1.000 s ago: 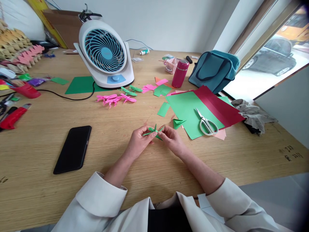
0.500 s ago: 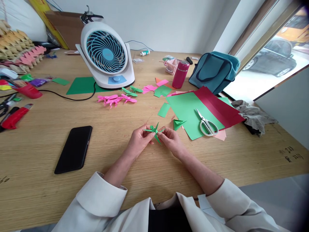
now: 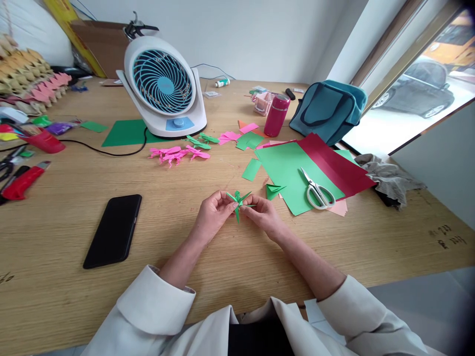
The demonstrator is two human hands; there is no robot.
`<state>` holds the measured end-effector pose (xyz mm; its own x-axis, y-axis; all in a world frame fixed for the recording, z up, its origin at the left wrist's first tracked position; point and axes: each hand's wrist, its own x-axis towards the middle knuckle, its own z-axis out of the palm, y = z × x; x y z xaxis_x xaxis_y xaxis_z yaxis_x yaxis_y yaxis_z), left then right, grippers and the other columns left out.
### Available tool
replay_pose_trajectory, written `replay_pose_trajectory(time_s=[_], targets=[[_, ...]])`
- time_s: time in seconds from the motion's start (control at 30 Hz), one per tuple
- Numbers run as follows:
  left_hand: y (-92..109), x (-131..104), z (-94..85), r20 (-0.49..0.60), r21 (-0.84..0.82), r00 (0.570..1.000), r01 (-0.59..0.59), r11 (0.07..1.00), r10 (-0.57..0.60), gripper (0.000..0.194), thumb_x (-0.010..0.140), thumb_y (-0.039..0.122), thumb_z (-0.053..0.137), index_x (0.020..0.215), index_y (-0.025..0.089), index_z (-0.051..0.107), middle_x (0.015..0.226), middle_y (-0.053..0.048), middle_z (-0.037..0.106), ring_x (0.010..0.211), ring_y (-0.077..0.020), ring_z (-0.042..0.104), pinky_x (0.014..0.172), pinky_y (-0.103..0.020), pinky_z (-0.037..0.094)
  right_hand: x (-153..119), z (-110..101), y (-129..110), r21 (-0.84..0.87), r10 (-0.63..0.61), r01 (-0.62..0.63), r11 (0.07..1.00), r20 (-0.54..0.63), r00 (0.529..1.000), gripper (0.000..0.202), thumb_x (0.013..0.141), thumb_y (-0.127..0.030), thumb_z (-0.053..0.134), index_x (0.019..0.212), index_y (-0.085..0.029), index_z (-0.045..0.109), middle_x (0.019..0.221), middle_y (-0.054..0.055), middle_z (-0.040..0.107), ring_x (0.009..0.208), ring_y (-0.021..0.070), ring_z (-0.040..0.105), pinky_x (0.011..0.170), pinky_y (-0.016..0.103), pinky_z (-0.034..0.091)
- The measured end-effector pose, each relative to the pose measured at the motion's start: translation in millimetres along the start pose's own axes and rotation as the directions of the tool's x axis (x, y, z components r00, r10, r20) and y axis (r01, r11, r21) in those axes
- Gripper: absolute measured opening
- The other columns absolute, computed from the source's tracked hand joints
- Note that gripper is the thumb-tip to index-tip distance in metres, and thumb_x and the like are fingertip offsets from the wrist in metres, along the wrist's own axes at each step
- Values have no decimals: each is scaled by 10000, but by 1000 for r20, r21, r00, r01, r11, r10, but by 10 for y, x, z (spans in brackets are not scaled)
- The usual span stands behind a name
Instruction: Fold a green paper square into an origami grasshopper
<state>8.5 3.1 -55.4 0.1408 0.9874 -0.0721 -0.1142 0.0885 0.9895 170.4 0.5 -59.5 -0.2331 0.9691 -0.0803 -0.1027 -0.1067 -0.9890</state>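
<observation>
Between my two hands, just above the wooden table, is a green folded-paper figure (image 3: pixel 238 198) with several thin points sticking out. My left hand (image 3: pixel 215 211) pinches it from the left, thumb and fingers closed. From the right, my right hand (image 3: pixel 261 213) pinches it too, fingertips close to the left ones. A green folded paper piece (image 3: pixel 273 191) lies just right of my right hand. Farther back are pink folded figures (image 3: pixel 174 155) and green folded figures (image 3: pixel 198 142). White-handled scissors (image 3: pixel 318 191) rest on a green paper sheet (image 3: pixel 285 165).
A black phone (image 3: pixel 113 231) lies left of my hands. Behind stand a white fan (image 3: pixel 165 89), a red flask (image 3: pixel 277 115) and a teal bag (image 3: pixel 328 111). Dark red paper (image 3: pixel 339 168) and small green slips (image 3: pixel 251 169) lie at right. A red cutter (image 3: pixel 25 182) is far left.
The green paper figure has turned between my fingers, so its points now face different ways. Both hands stay in nearly the same place and keep their pinch.
</observation>
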Motion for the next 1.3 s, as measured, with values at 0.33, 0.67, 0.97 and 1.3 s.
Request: replay_pose_trajectory(time_s=[0.33,0.67,0.97,1.3], targets=[[-13,2,2,77,90,993,-94,991,87,179,830,345,631,846,173,587,740,14,630,653,-116,619,574,-218,529,10,-12,-15,155,120,-109,982,-64,991,407,571,-477,868,749,-194,636,657,-32,611,619,111,499,622,257,397],[-37,-101,29,143,520,864,-481,705,484,116,860,146,564,926,208,636,895,-15,680,800,-126,661,712,-222,570,7,-16,15,218,163,-148,965,-55,985,430,600,-558,828,704,-179,652,618,-10,579,601,117,481,613,266,394],[-45,-90,-2,270,589,736,-636,498,621,120,900,108,536,899,201,613,892,-37,688,853,-143,660,762,-252,548,2,-33,-17,193,198,-186,963,-49,979,467,611,-580,825,654,-179,588,599,-20,584,571,104,491,599,264,377],[-27,-105,-38,395,686,640,-683,251,659,132,931,133,536,968,213,634,947,-46,719,885,-157,672,821,-271,523,-5,-26,-54,192,176,-173,966,5,984,444,624,-574,802,631,-181,595,572,-20,554,583,111,461,608,270,355]])
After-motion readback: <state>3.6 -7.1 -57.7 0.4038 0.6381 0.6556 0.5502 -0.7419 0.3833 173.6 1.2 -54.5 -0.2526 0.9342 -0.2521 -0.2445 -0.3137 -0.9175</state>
